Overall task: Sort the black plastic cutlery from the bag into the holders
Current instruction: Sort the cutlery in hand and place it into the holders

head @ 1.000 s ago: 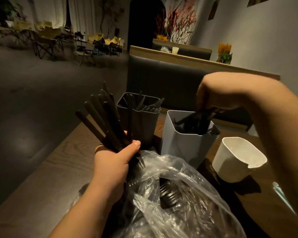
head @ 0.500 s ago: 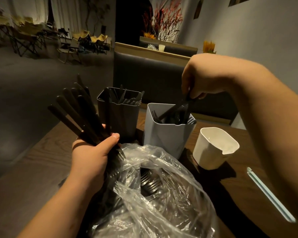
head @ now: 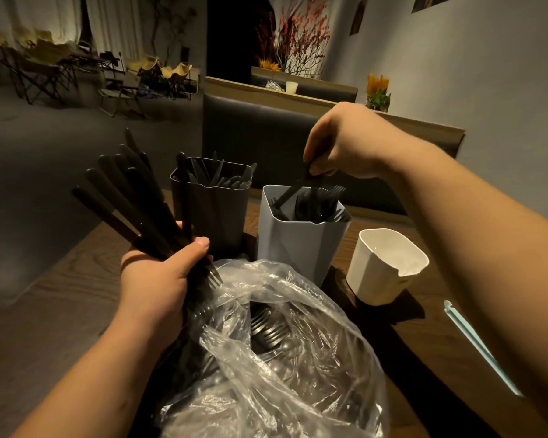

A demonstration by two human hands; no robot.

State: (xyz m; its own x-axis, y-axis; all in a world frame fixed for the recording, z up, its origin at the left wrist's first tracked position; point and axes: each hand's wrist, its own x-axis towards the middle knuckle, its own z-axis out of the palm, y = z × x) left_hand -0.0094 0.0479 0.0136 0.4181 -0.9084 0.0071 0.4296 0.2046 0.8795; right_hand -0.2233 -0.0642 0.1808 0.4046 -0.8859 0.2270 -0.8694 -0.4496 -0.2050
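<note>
- Black plastic cutlery (head: 152,238): my left hand (head: 159,279) clenches a bundle beside the bag (head: 298,358).
- My right hand (head: 339,143) pinches one piece (head: 293,191), its lower end inside the pale holder (head: 298,248) toward the table's (head: 60,295) far edge.

The left grip (head: 159,279) clutches a bundle (head: 130,197) of black forks, handles fanned up and to the left, tines down by the clear bag (head: 282,358) of cutlery on the bench (head: 60,295). The right grip (head: 336,143) pinches the top of one black piece (head: 290,192) that slants down into the grey holder (head: 298,245), which is full of forks. To its left stands a dark holder (head: 212,213) with cutlery; to its right is a white holder (head: 383,267). A pale strip (head: 478,346) lies at the far right.
</note>
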